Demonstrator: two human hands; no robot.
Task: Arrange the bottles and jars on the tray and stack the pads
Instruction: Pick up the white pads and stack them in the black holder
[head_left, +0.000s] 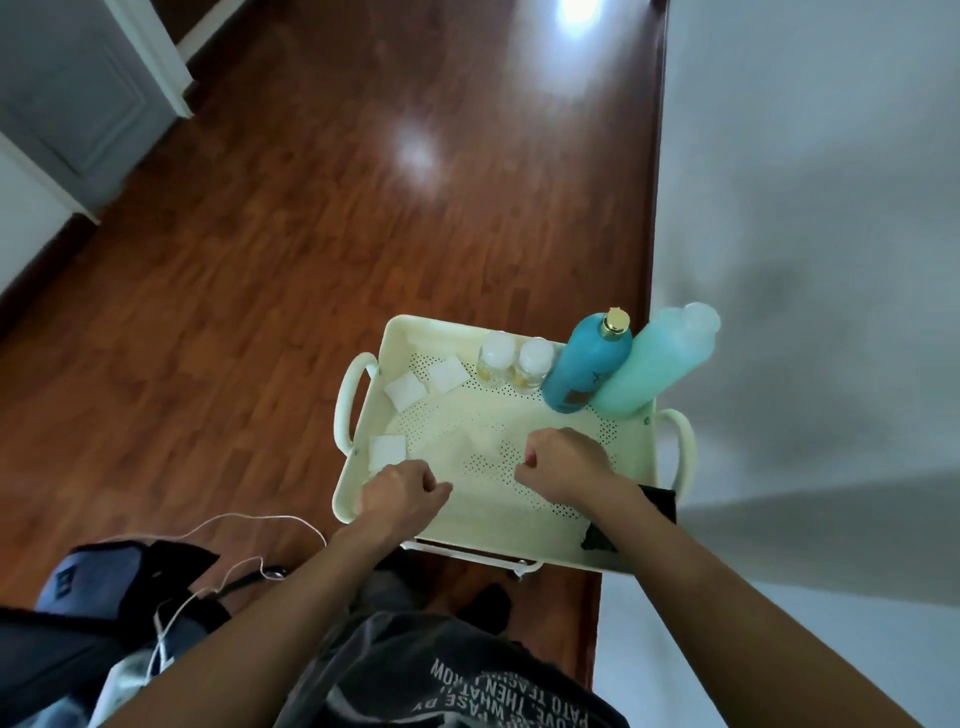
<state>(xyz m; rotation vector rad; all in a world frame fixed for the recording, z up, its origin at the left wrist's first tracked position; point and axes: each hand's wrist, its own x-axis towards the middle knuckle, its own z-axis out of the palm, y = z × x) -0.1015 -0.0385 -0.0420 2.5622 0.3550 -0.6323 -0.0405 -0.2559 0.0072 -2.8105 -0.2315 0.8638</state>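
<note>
My hands, left (402, 491) and right (563, 462), hover fisted, empty, over the tray (519, 530); a careless sweep could topple the bottles (589, 364).

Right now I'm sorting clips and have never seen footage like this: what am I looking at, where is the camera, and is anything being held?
This is one picture, from a camera worn on a person's head, looking down at their own bare arms. No machine is involved. A cream tray with handles stands on a wooden floor beside a wall. At its far edge stand two small jars, a blue bottle and a pale green bottle. Three white pads lie apart on its left side, unstacked. The left hand and right hand are curled loosely over the tray; neither visibly holds anything.
</note>
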